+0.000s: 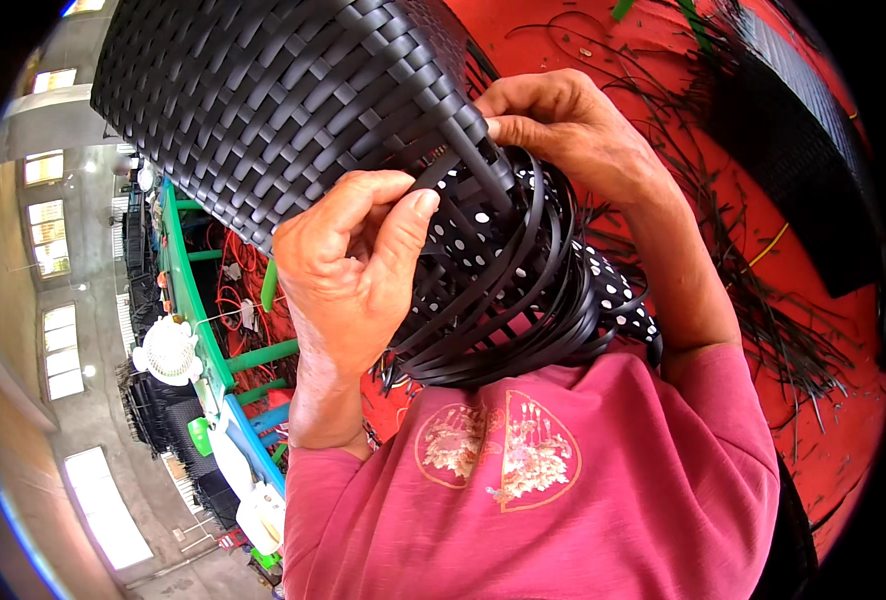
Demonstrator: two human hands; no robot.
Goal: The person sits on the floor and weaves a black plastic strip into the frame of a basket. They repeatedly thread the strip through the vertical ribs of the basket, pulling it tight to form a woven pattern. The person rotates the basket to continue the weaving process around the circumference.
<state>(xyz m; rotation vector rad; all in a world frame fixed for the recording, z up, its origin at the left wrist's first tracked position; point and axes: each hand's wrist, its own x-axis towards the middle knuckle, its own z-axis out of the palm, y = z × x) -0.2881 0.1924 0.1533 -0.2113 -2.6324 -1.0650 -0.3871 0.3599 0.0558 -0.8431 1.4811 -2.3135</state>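
Observation:
A black woven wicker piece (253,110), made of flat plastic strips, leans across the upper left toward me. My left hand (348,265) is closed at its lower corner, thumb and forefinger pinching a flat black strip (437,172). On the far side of the corner, my right hand (568,125) grips the wicker edge between thumb and forefinger; its other fingers are partly hidden. A thick bundle of loose black strips (483,345) hangs in loops below both hands, over a black cloth with white dots (611,285) on my lap.
Cut strip scraps (778,335) litter the red floor covering (813,390) on the right. Another dark woven piece (793,170) lies at the upper right. To the left stand a green metal frame (203,320), a white fan (170,350) and a blue bar (253,440).

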